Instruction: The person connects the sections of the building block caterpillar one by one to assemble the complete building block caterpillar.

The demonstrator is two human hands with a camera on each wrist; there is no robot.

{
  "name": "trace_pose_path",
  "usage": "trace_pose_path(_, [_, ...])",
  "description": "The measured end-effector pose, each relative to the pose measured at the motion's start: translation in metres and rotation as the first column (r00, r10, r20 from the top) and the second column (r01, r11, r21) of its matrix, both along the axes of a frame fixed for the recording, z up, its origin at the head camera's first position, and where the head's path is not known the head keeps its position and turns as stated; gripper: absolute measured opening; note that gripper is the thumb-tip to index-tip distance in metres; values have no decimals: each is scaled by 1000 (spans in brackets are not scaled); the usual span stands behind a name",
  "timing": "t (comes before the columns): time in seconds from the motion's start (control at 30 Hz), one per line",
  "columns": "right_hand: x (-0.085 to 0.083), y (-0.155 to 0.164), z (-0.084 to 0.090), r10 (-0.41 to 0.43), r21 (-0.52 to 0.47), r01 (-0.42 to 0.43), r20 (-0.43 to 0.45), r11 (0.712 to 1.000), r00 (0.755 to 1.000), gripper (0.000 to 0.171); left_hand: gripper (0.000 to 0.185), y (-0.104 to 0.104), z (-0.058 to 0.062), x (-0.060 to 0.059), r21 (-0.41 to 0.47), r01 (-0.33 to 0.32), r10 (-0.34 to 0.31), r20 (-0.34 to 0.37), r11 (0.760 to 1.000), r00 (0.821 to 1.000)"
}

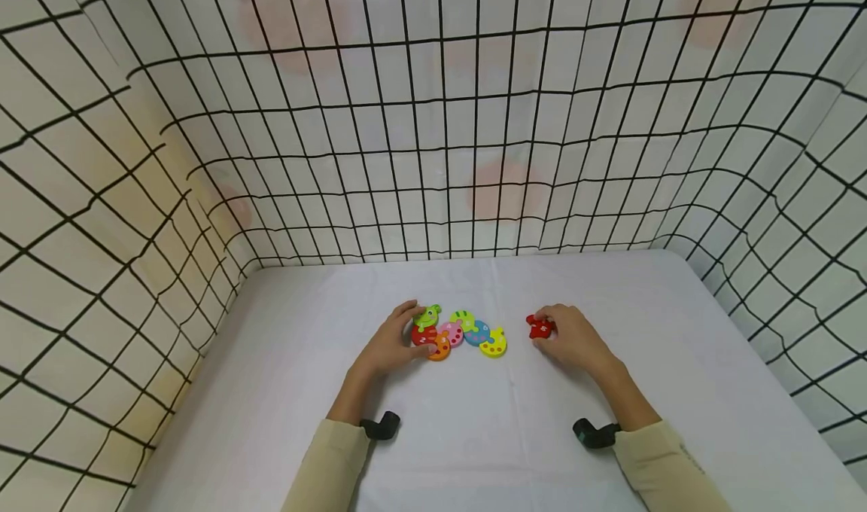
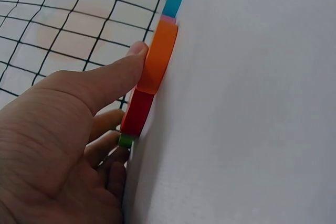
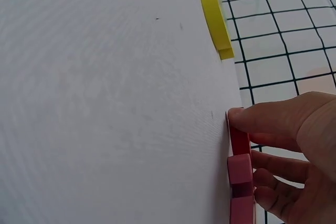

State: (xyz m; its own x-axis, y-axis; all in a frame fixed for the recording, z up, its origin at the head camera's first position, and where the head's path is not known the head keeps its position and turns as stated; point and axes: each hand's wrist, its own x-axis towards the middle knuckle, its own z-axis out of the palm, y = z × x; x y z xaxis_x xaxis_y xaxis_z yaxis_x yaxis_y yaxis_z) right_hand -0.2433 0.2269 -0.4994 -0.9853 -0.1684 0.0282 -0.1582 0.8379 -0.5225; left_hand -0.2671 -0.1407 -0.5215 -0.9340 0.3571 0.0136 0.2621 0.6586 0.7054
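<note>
Right of the yellow piece [image 1: 494, 343] and apart from it, loose red piece [image 1: 540, 328] with a small pale mark on its upper face. Around that, right grip [image 1: 572, 337], grasping, thumb against the near edge and the other fingers bent toward the far side. Hard to tell whether lifted or resting on the counter [image 1: 474, 437].

Touching the yellow piece on its left, blue piece [image 1: 478, 333]. Further left of the yellow piece, lying flat in a wavy row, each against the next: green striped piece [image 1: 463, 319], pink piece [image 1: 451, 334] with darker dots, orange piece [image 1: 440, 345], red piece [image 1: 423, 336] and, farthest off, green face piece [image 1: 428, 318].

At that end, well left of the yellow piece, left grip [image 1: 390, 344], curled round the last few: thumb on the near edge of the orange piece, fingers reaching past the red piece toward the green face piece, tips partly hidden.

Beneath the yellow piece, white covering over the counter. Beyond the yellow piece and to both sides, white wall [image 1: 460, 128] with black grid lines. Nearer than the yellow piece, tan sleeves [image 1: 332, 452] and black wrist devices [image 1: 387, 425], left and right.
</note>
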Motion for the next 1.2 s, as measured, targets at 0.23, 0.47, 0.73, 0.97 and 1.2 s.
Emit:
trace_pose_path(0.23, [2,-3,-2,-21,-1,21,-33,1000,999,41,79,-2,1,-3,-19,45,-45,-10,999,999])
trace_pose_path(0.47, [2,-7,0,12,-3,-12,-79,1000,997,39,81,-4,3,-5,-34,45,-47,-36,998,998])
trace_pose_path(0.73, [4,-8,-4,35,-21,-37,-77,999,996,39,86,-1,-6,-2,3,13,-13,-22,1000,1000])
trace_pose_path(0.97, [5,-9,-2,42,-34,-45,-75,998,996,42,86,2,-7,-1,-2,-16,16,-58,1000,998])
trace_pose_path(1.2, [3,-10,4,43,-32,-45,-54,998,998,45,87,4,-6,0,12,-31,32,-73,999,997])
